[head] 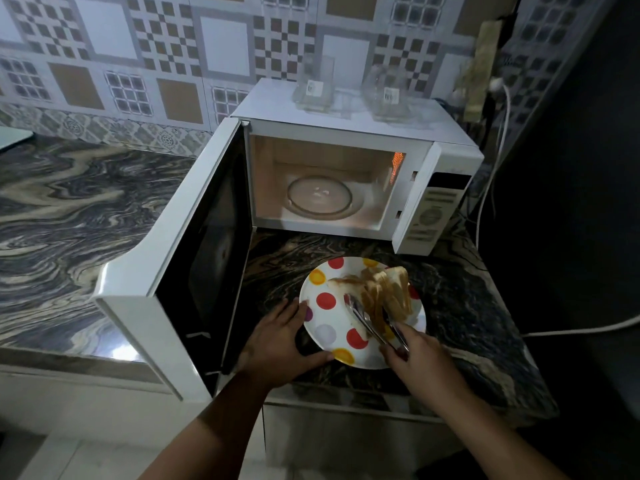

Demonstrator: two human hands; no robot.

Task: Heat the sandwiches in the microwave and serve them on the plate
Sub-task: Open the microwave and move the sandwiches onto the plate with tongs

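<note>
A white plate with coloured dots rests on the marble counter in front of the microwave. Several triangular sandwiches stand on the plate's right half. My left hand grips the plate's near-left rim. My right hand holds metal tongs, whose tips close around a sandwich. The microwave door hangs wide open to the left. Inside, the light is on and the glass turntable is bare.
Two clear glass containers sit on top of the microwave. A white cable runs down the dark right side. The open door blocks the counter left of the plate. The marble counter stretches far left; its front edge lies just below the plate.
</note>
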